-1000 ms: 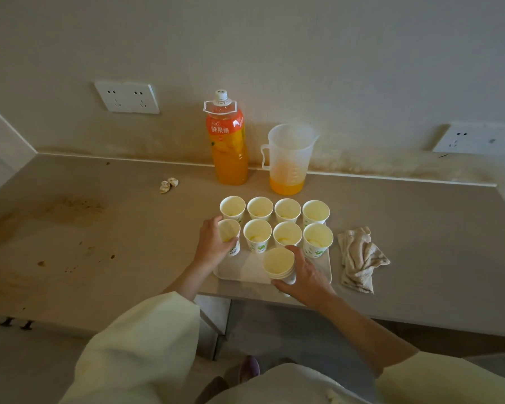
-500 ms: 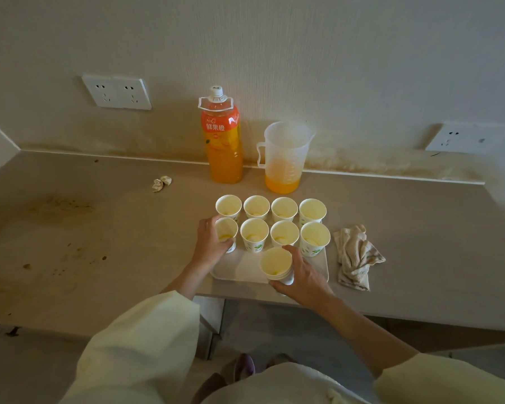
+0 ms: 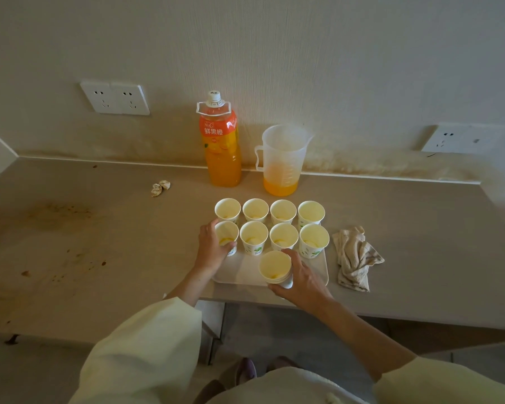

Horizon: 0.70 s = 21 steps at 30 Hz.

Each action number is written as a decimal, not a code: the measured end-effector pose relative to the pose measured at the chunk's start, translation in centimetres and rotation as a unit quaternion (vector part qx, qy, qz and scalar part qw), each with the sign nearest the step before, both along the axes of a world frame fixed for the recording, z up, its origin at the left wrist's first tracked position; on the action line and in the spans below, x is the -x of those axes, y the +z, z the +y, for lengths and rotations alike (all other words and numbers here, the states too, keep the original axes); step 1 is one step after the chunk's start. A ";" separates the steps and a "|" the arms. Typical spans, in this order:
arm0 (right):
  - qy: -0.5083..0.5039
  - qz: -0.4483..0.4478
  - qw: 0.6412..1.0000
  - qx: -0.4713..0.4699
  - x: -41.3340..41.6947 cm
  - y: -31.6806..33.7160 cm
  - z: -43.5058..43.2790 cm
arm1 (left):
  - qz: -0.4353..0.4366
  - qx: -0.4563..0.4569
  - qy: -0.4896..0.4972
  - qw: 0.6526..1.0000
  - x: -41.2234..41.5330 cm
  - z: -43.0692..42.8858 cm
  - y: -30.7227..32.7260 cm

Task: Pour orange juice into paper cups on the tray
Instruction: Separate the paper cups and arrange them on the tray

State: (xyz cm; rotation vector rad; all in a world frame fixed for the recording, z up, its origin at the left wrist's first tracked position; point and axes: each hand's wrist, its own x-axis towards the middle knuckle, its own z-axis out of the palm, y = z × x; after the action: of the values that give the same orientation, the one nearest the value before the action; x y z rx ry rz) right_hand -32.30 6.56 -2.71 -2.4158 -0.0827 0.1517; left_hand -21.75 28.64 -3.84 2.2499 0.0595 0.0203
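Eight paper cups (image 3: 283, 212) stand in two rows of four on the far half of the tray (image 3: 239, 272), which lies at the near edge of the table (image 3: 99, 243). The left hand (image 3: 212, 249) has its fingers (image 3: 233, 245) wrapped round the corner cup (image 3: 226, 233) at the left end of the nearer row; a little juice shows inside it. The right hand (image 3: 301, 278) holds a nested stack of cups (image 3: 274, 266) at the tray's near edge, its fingers curled about the wall. Whether the stack rests on the tray I cannot tell. Behind the tray stand the capped juice bottle (image 3: 222, 153), mostly full, and the jug (image 3: 282, 161) with a shallow layer of juice. A cloth (image 3: 356, 258) lies just right of the tray.

The cups look light and thin-walled, easy to crush or tip with so little in them, so a gentle hold at mid-wall should suit better than the rim. The jug is probably light and best taken by its handle, which faces the bottle.

Compared with half a second ago, both hands keep the same holds and no cup has shifted on the tray; only the view has drifted slightly
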 end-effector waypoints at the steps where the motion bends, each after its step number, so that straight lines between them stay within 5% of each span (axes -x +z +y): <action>1: -0.001 0.000 1.000 0.000 0.0 0.0 0.0 | 0.000 0.005 -0.003 1.000 0.0 -0.1 0.0; 21: -0.008 0.006 1.000 0.029 0.5 0.3 -0.2 | 0.048 0.015 0.023 0.998 1.2 0.3 0.3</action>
State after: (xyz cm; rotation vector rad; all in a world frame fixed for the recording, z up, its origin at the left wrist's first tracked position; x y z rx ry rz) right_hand -32.78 6.34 -2.40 -2.4727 -0.0532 0.1641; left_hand -22.96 28.95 -3.53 2.2180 0.1624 -0.0622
